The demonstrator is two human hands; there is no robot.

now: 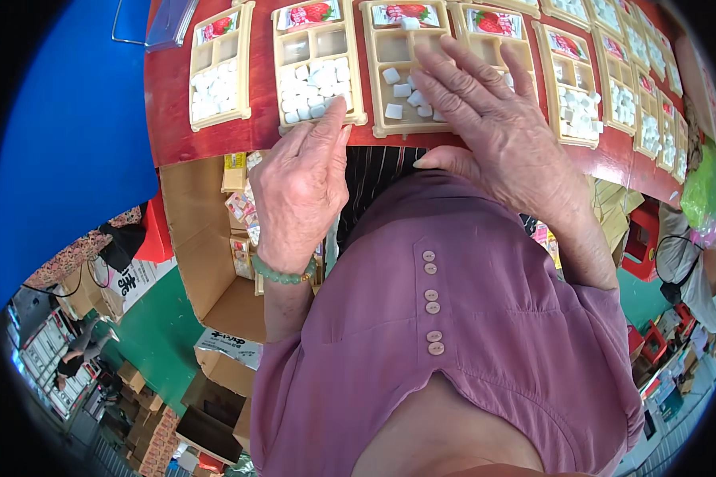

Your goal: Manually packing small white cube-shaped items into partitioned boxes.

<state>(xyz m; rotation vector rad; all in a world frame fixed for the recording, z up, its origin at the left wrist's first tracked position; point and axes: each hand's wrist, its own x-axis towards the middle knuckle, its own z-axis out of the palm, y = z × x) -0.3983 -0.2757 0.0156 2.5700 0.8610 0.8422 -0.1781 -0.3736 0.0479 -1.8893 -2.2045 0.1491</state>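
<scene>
On the red table stand beige plastic trays with compartments, white cubes and packets with a strawberry picture. My left hand [302,179] is at the near end of the second tray [358,87] from the left, its index fingertip at the white cubes [317,86]. Its other fingers curl under, and whatever they may hold is hidden. My right hand [497,123] spreads its fingers over the third tray [383,79], hiding part of it and of the tray beyond. Fewer cubes [402,90] lie loosely in that third tray, and one cube [410,24] sits by its packet.
More filled trays [577,111] line the red table [159,131] to the right; another tray [216,87] stands at left. A clear plastic box [169,22] lies at the far left edge. Below the table, an open cardboard box [203,238] holds packed goods. A person stands at right.
</scene>
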